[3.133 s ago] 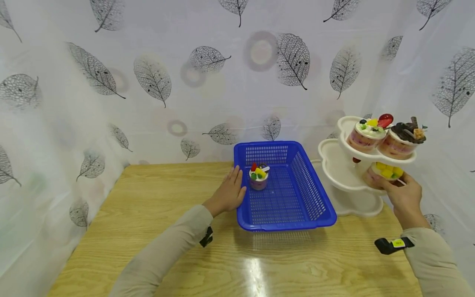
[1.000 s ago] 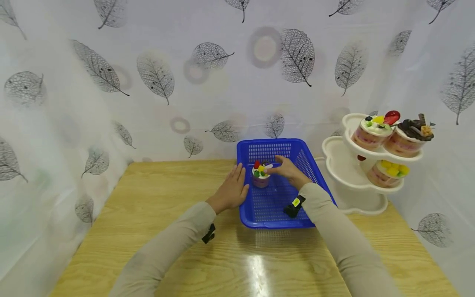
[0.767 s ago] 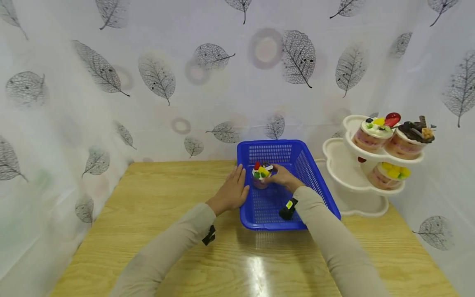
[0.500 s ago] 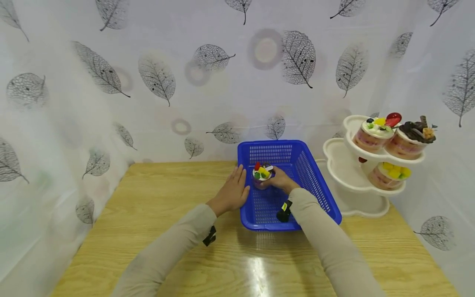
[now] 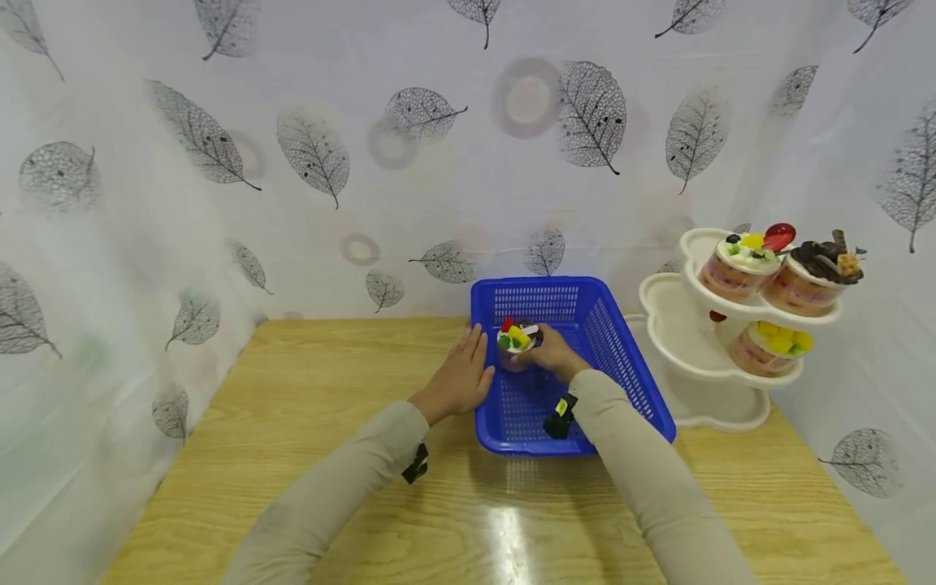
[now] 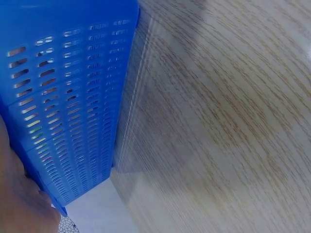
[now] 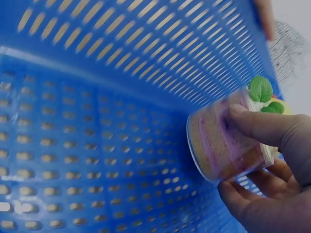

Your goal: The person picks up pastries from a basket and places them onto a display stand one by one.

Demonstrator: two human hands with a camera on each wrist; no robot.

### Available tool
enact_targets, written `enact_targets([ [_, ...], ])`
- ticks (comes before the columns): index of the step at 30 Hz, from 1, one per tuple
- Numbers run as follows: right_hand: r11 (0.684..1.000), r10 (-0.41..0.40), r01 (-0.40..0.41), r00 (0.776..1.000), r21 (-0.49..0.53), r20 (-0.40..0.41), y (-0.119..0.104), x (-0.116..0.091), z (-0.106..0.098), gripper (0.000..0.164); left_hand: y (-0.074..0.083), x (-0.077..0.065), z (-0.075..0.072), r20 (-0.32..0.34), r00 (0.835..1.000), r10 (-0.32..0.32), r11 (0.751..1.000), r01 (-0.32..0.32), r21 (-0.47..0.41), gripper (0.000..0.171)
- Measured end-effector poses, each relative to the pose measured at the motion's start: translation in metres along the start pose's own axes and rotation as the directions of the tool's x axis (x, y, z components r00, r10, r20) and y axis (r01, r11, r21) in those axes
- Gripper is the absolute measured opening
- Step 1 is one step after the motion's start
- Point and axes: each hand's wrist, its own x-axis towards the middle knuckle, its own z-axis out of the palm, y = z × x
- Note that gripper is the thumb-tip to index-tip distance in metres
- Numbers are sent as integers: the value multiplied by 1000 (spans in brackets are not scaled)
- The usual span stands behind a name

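Note:
My right hand reaches into the blue plastic basket and grips a small dessert cup. Red, yellow and green toppings sit on its white cream. In the right wrist view the thumb presses one side of the layered cup and the fingers curl round the other. Whether its base touches the basket floor I cannot tell. My left hand lies with straight fingers along the basket's left rim. The left wrist view shows only part of that hand beside the slotted basket wall.
Right of the basket stands a white tiered stand. Its top tier holds a fruit-topped cup and a chocolate-topped cup. A yellow-topped cup is on the tier below. A leaf-print curtain hangs behind the wooden table.
My right hand has left the yellow-topped cup on the stand, moved left into the basket and taken hold of the dessert cup there. The left hand has stayed at the rim.

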Motion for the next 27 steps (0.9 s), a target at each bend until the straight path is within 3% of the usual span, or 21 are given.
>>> enact_targets([
  [8, 1000, -23, 23, 999, 18, -35, -24, -9, -17, 74, 3, 0, -3, -14, 1000, 1, 1000, -1, -8, 62],
  [17, 994, -44, 51, 996, 97, -71, -50, -36, -35, 75, 2, -2, -4, 0, 1000, -18, 1000, 18, 2, 62],
  [27, 981, -92, 104, 993, 161, -78, -62, -60, -55, 71, -3, 1, 3, -42, 999, 20, 1000, -20, -4, 61],
])
